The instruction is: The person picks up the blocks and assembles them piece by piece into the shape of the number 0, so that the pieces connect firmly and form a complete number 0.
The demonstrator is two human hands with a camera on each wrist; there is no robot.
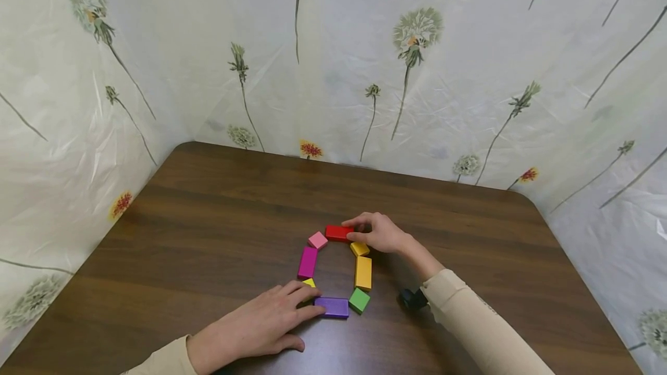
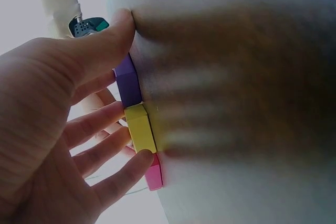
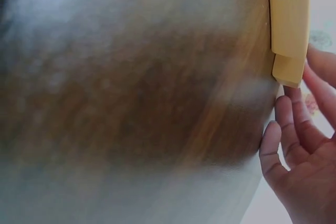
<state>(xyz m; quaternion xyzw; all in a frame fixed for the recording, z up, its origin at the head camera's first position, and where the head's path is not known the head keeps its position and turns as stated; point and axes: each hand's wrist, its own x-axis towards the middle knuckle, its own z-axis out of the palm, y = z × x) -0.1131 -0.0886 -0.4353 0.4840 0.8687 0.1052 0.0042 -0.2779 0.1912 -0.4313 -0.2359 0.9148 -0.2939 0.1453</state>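
Note:
Several coloured blocks lie in a ring on the table. At the far side is a red block (image 1: 339, 233). My right hand (image 1: 383, 233) pinches its right end between thumb and forefinger. Near that hand lie a small orange-yellow block (image 1: 359, 248) and a longer orange-yellow block (image 1: 363, 274). My left hand (image 1: 266, 320) rests at the near side with fingers loosely extended, touching the purple block (image 1: 333, 308) and the small yellow block (image 2: 140, 129), which it partly covers in the head view. A magenta block (image 1: 307, 263), a pink block (image 1: 318, 240) and a green block (image 1: 359, 301) fill out the ring.
The dark wooden table (image 1: 234, 207) meets sheeting with a dandelion print (image 1: 333, 103) at its back and sides. Beside the right sleeve, a small black object (image 1: 411, 299) shows near the wrist.

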